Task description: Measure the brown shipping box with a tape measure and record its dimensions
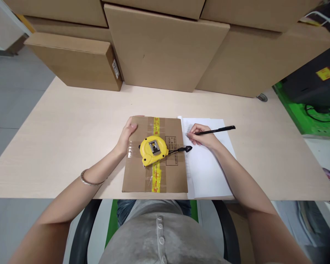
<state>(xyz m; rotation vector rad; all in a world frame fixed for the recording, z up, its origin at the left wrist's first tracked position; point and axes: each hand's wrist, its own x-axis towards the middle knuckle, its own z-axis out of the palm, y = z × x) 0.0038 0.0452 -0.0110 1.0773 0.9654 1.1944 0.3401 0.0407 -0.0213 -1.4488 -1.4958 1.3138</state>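
A flat cardboard box [137, 176] with yellow printed tape lies at the front of the table. My left hand [127, 134] grips its left edge, thumb on top and the other fingers mostly hidden behind the side. On the box rests a yellow tape measure [147, 150], its black wrist cord [184, 149] reaching over the right edge. White paper sheets [209, 172] extend from the box's right side, with small writing along their left margin. Closed around a black pen [220, 129], my right hand [202, 135] rests on the paper near that margin; the pen's tip is hidden by the fingers.
Large cardboard boxes [165, 51] stand along the back of the table [71, 146], with a smaller box [79, 66] at the back left. A dark device with a yellow label [308, 77] sits at the right on a green surface. Chair armrests [82, 231] flank my body.
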